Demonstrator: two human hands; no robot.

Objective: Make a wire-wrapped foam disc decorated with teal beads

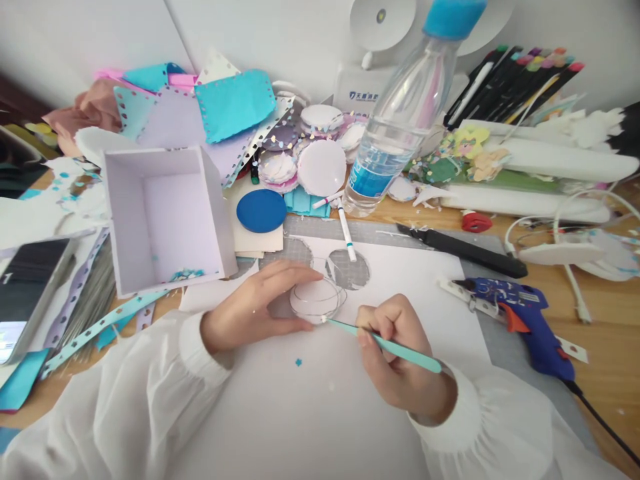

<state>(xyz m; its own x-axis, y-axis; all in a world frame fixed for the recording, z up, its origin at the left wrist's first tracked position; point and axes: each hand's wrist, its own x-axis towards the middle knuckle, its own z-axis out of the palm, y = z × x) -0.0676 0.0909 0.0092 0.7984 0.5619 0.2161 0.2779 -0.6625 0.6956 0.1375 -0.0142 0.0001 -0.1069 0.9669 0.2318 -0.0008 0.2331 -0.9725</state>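
My left hand (265,303) curves its thumb and fingers round the left side of a small white disc (313,308), which has thin wire rings (330,288) looping around it. In my right hand (395,357) is a pair of mint-green tweezers (407,352), pinched between thumb and fingers. Their tip touches the near right edge of the disc, at a tiny pale piece too small to name. A small blue star (299,362) lies on the white sheet (320,413) below my hands.
A lilac open box (220,220) stands left, beside a phone (33,287). Behind are a blue disc (261,211), a water bottle (400,127) and paper scraps (235,107). To the right lie a black utility knife (470,250) and a blue glue gun (535,320) with its cord.
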